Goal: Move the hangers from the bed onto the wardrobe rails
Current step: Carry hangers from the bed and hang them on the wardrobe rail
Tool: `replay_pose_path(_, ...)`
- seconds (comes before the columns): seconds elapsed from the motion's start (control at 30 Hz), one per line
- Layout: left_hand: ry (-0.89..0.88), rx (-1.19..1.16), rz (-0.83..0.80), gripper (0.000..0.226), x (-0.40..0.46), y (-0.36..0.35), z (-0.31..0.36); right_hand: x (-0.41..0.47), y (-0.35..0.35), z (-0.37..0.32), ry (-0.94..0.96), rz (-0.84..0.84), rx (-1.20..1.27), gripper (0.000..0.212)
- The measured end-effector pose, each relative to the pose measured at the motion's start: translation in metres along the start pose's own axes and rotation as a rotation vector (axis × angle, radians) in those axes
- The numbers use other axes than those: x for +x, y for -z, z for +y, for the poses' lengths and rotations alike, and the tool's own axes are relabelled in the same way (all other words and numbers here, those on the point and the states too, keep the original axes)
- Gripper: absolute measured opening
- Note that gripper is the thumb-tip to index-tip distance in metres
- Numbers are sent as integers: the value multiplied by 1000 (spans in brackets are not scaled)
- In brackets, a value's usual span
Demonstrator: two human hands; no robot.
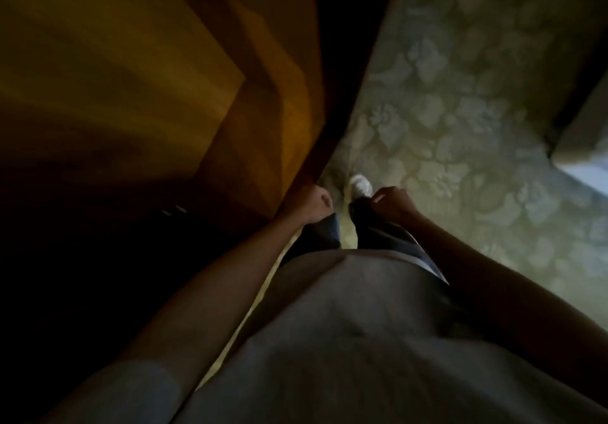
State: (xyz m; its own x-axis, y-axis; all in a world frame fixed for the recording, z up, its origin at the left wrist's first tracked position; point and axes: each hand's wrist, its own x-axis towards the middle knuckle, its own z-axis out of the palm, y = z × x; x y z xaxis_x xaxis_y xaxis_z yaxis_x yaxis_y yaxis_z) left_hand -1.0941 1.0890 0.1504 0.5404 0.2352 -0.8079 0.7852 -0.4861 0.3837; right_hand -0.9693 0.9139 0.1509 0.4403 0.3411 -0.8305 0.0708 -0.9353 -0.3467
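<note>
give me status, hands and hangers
Left hand and right hand both curled, holding nothing. No hangers in view. Brown wooden wardrobe panel close on left, patterned carpet ahead.

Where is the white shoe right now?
In the head view, the white shoe is near centre on the patterned carpet, between the left hand and right hand.

wooden furniture [138, 71] left, patterned carpet [460, 111] right, shoe [361, 186] on carpet.
</note>
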Motion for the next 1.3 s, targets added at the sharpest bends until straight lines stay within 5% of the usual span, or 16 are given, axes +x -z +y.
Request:
replay_pose_path(0.27,-115,423,-299,10,30,-60,48,-59,-66,131,-382,176,437,38)
replay_pose_path(0.37,-165,507,-367,11,31,-93,85,-96,-90,166,-519,227,658,19)
replay_pose_path(0.53,-244,688,-479,21,36,-159,152,-142,-143,230,-699,321,1002,23)
replay_pose_path(0.83,-297,886,-504,15,33,-253,270,-194,-201,315,-889,399,1472,23)
replay_pose_path(1.13,-269,921,-266,20,58,-285,360,-180,-62,434,-709,642,1576,15)
replay_pose_path(1.3,-181,988,-271,22,89,-308,411,-166,42,529,-613,729,1498,20)
